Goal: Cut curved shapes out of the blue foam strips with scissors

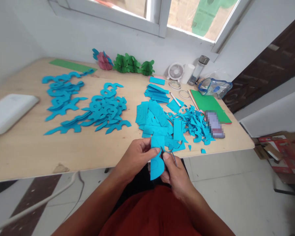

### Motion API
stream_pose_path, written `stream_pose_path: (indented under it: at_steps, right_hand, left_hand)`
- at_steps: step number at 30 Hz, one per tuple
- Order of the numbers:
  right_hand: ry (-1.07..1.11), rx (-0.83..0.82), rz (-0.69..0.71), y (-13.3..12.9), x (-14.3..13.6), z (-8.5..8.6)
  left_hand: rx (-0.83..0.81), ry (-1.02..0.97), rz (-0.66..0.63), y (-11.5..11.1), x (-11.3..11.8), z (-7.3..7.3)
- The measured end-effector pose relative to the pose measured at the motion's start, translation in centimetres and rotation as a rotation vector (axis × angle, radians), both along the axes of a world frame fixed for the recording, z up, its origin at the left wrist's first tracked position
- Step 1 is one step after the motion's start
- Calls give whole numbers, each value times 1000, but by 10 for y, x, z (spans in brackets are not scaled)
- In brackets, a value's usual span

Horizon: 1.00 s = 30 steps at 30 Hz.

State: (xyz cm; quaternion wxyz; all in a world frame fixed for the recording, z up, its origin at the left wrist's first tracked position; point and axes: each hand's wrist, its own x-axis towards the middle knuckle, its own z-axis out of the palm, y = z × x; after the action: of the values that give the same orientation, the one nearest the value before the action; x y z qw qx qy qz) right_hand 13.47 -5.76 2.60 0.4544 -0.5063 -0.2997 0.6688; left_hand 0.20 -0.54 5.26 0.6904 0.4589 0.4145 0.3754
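At the near edge of the tabletop (27, 154), holding a wavy blue paper strip (157, 167) lengthwise, pinched in the left grip (137, 152), with the right grip (178, 173) curled around apparently dark scissors (174, 157). Seemingly midway through cutting along a drawn curve; probably calling next for turning the strip to follow the bend. Hard to make out: most of the scissors, screened by strip and right grip; impossible to tell how widely parted. Farther off, loose blue blanks (149, 116) and tangled offcuts (193, 123), too overlapped to count, beside a phone (214, 123) with pixelated screen; leftward, heaped cut shapes (107, 111). Farthest, a window (163, 19), cropped above.
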Motion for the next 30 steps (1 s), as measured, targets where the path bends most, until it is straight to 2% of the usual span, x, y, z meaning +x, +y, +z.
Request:
stream_pose_path:
  at_steps: [5, 11, 21, 30]
  right_hand:
    - [55, -21, -4, -2, -1, -3]
    - [165, -55, 23, -2, -2, -2]
    - [158, -47, 10, -1, -2, -2]
    - [166, -27, 16, -1, -3, -2]
  left_hand:
    - [-8, 59, 28, -3, -1, -3]
    - [-13, 67, 30, -4, -2, 0]
    - [-4, 27, 1, -1, -1, 5]
    - [-11, 13, -12, 0, -3, 2]
